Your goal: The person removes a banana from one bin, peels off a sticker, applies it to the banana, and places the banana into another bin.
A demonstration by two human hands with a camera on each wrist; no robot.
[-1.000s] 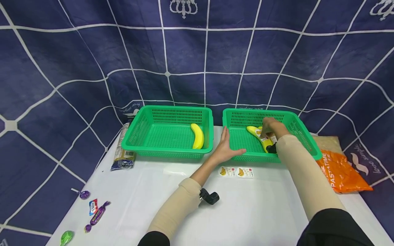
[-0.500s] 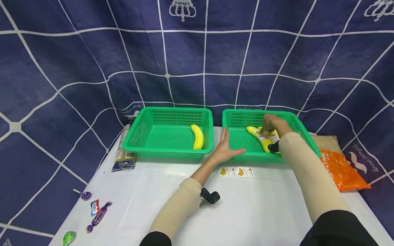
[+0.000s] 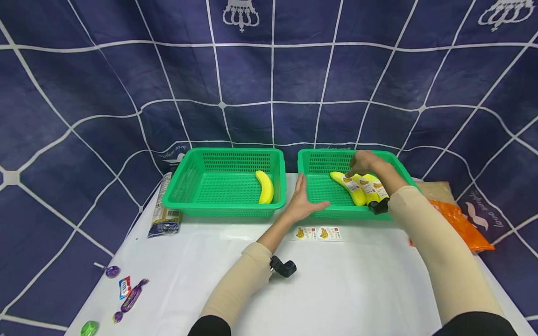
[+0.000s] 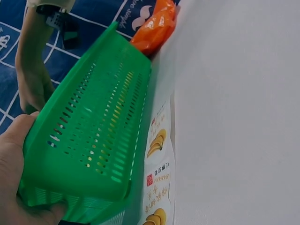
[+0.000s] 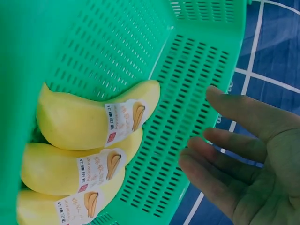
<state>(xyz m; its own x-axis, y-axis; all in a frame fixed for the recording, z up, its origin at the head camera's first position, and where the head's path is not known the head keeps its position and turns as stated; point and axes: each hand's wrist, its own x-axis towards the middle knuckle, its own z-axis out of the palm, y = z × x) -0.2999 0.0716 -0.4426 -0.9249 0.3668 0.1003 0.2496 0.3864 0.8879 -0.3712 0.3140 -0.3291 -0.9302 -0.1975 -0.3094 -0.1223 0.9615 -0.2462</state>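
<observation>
Three yellow bananas (image 5: 79,122), each with a white banana-picture label (image 5: 98,168) on it, lie side by side in the right green basket (image 3: 325,213). Over them is my right hand (image 3: 364,163), its fingers loosely bent and apart from the fruit; the right wrist view shows nothing held. My left hand (image 3: 299,205) rests against that basket's front left corner. Its fingers lie straight along the side, and its thumb reaches over the front rim in the left wrist view. Another banana (image 3: 265,187), with no label visible, lies in the left green basket (image 3: 227,206).
A strip of two banana labels (image 3: 317,234) lies before the right basket. An orange bag (image 3: 462,224) sits to the right and a dark printed packet (image 3: 166,214) to the left. Wrapped candies (image 3: 131,298) lie at the table's left edge, and a blue curtain (image 3: 252,74) hangs behind.
My right hand has lifted off the bananas and drawn back, uncovering their labels. My left hand has kept its place at the basket corner. The head view has shifted slightly.
</observation>
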